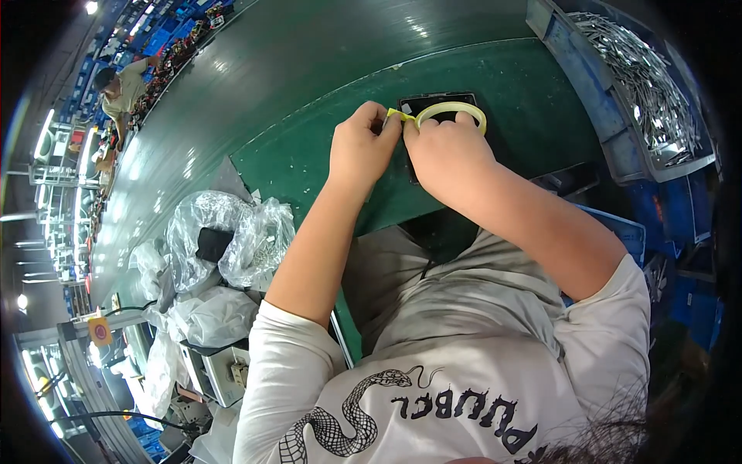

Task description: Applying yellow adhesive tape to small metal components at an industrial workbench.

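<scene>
My right hand (pixel 450 151) grips a roll of yellow tape (pixel 481 116), its ring standing out beyond my fingers. The free end of the tape is pinched between thumb and fingers of my left hand (pixel 363 143), so a short yellow strip spans the small gap between both hands. Beneath the roll lies a dark, flat rectangular part (pixel 421 101) with a raised rim on the green work surface (pixel 309 155). My right hand and forearm hide much of that part.
A grey-blue bin (pixel 599 108) of thin metal pieces stands at the far right. Clear plastic bags (pixel 202 209), one with a black item (pixel 213 244), lie to the left. A conveyor belt (pixel 185 131) curves along the far left, where another person (pixel 124 89) works.
</scene>
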A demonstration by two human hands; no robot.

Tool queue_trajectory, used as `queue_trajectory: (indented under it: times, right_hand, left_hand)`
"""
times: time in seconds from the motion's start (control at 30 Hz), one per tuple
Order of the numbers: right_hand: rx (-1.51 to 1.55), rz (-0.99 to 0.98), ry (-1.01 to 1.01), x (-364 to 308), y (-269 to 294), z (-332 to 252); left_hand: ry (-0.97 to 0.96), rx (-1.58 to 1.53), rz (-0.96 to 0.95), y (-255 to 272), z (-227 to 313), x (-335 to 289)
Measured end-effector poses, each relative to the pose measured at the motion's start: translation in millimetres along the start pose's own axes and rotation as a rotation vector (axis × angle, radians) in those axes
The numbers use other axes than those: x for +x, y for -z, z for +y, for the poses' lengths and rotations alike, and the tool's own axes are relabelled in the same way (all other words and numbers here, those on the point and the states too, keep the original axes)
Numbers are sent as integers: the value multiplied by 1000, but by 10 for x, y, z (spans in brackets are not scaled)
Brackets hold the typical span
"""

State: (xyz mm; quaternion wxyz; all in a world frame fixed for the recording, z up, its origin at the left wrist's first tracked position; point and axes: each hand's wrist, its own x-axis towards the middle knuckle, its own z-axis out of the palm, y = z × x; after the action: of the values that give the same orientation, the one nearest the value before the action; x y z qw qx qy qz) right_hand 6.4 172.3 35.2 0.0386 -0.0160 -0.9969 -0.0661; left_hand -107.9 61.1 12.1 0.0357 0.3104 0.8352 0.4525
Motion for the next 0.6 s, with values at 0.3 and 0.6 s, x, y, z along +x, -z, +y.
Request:
queue_trajectory:
  times: [0.3, 0.6]
  right_hand:
    - [22, 42, -52, 25, -15, 34]
    - [8, 101, -58, 21, -92, -20]
  left_hand:
    - [34, -31, -39, -45, 8, 146]
    - [102, -66, -66, -57, 15, 187]
